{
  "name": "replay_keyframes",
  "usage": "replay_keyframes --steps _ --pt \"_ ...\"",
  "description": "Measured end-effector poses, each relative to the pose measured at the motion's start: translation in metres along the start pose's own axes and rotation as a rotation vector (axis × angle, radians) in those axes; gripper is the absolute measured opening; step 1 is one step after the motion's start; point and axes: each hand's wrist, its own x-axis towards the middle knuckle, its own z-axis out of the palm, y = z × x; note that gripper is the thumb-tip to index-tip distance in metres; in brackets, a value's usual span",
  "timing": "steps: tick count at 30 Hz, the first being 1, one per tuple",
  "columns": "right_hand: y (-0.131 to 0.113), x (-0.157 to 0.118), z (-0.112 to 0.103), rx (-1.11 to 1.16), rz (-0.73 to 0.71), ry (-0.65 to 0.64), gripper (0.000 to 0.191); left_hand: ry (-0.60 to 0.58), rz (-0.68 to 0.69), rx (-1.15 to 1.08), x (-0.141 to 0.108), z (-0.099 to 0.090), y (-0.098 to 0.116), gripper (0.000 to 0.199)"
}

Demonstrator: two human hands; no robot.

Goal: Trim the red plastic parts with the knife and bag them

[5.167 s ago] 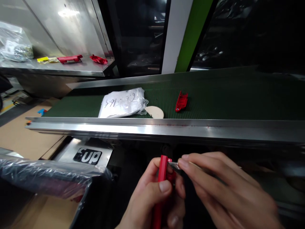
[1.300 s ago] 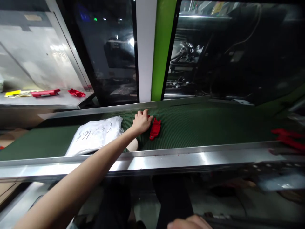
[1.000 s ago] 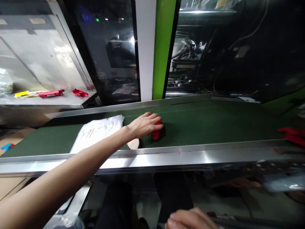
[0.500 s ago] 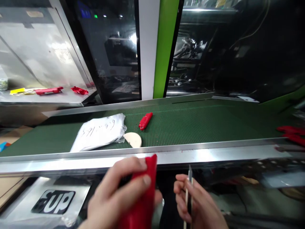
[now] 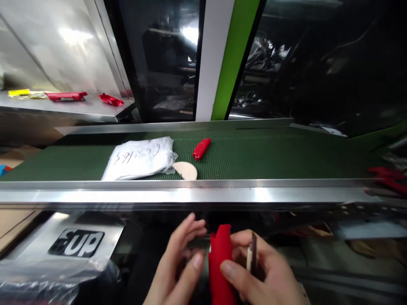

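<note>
In front of the conveyor's edge, my right hand (image 5: 257,271) grips a long red plastic part (image 5: 221,264) between thumb and fingers. The same hand also keeps a slim craft knife (image 5: 250,254) tucked among its fingers; its blade is hard to make out now. My left hand (image 5: 181,262) is open just left of the red part, fingers apart and thumb raised, and holds nothing. Beyond the hands, a smaller red plastic piece (image 5: 201,149) lies on the green conveyor belt (image 5: 270,156). Near it are a pale half-round disc (image 5: 187,170) and a white plastic bag with handwriting (image 5: 140,159).
A metal rail (image 5: 222,195) runs along the belt's near side. At the left, a steel shelf (image 5: 95,109) bears red parts (image 5: 66,96) and a yellow item (image 5: 19,92). Below is a printed plastic bag (image 5: 76,242). More red parts (image 5: 389,178) lie at the far right.
The red part has passed from my left hand to my right, which still has the knife. My left hand has let go and opened. The view has shifted.
</note>
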Motion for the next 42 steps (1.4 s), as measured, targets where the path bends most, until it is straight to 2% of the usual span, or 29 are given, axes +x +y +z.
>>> replay_keyframes --steps 2,4,7,10,14,17,22,32,42 --pt "-0.001 -0.001 0.007 -0.148 -0.045 -0.115 0.027 -0.021 -0.151 -0.183 -0.005 0.002 0.010 0.047" --pt "-0.002 -0.001 0.010 -0.286 -0.093 -0.223 0.024 -0.038 -0.250 -0.250 -0.009 0.005 0.015 0.041" --pt "-0.005 0.000 0.004 -0.447 -0.235 -0.254 0.026 0.008 -0.340 -0.279 -0.015 0.006 0.015 0.032" --pt "-0.008 0.004 -0.004 -0.587 -0.505 -0.240 0.031 0.036 -0.344 -0.367 -0.023 0.003 0.011 0.027" --pt "-0.012 0.009 -0.005 -0.772 -0.888 -0.296 0.038 -0.007 -0.353 -0.401 -0.035 -0.001 0.012 0.024" --pt "-0.013 0.009 -0.002 -0.899 -1.039 -0.300 0.044 0.003 -0.324 -0.437 -0.039 -0.002 0.015 0.022" --pt "-0.014 0.005 0.001 -0.987 -1.111 -0.269 0.039 -0.011 -0.309 -0.480 -0.040 -0.004 0.017 0.019" --pt "-0.014 0.003 0.002 -1.013 -1.133 -0.261 0.039 0.015 -0.323 -0.465 -0.041 -0.003 0.019 0.019" --pt "-0.014 0.001 0.000 -1.062 -1.126 -0.276 0.037 0.028 -0.394 -0.452 -0.042 -0.002 0.019 0.021"
